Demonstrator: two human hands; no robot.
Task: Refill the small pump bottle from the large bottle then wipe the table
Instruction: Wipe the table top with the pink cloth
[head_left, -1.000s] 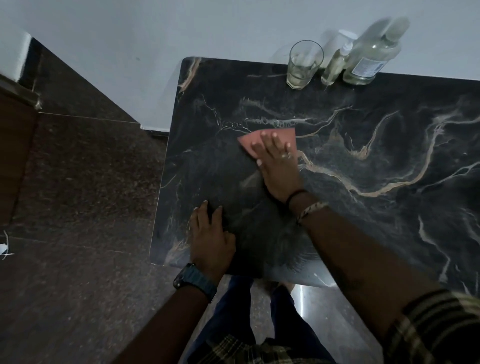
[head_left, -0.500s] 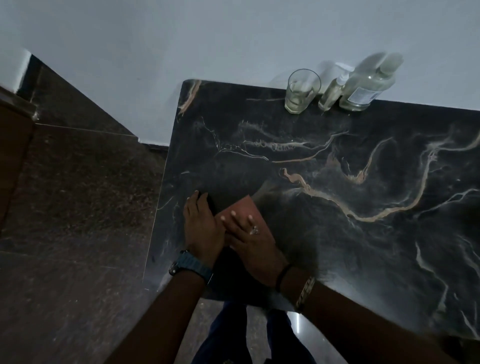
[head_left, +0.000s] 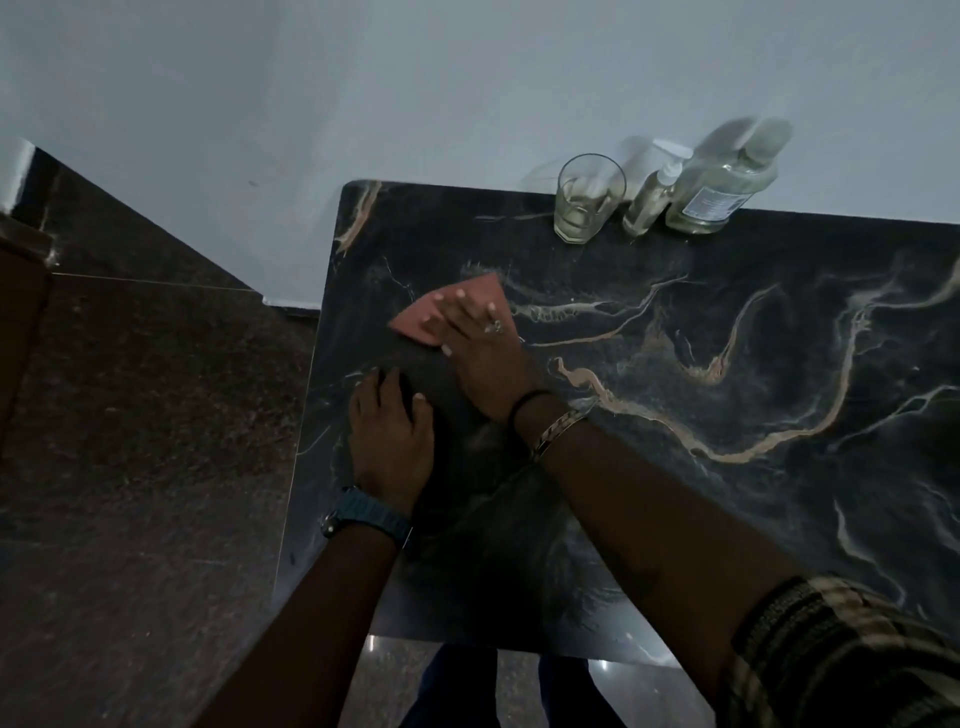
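Note:
A pink cloth (head_left: 415, 319) lies flat on the dark marble table (head_left: 727, 364), toward its left side. My right hand (head_left: 478, 343) presses down on the cloth with straight fingers, covering most of it. My left hand (head_left: 395, 431) rests flat on the table near the left edge, just in front of the cloth. At the far edge by the wall stand the small pump bottle (head_left: 649, 200) and, to its right, the large clear bottle (head_left: 722, 182), both upright and slightly blurred.
A drinking glass (head_left: 589, 200) with a little liquid stands left of the small bottle. The white wall rises directly behind the table. Dark stone floor (head_left: 145, 415) lies past the table's left edge.
My right hand has pushed the cloth away from me, from beside my left hand up toward the far left of the table. My left hand has stayed planted.

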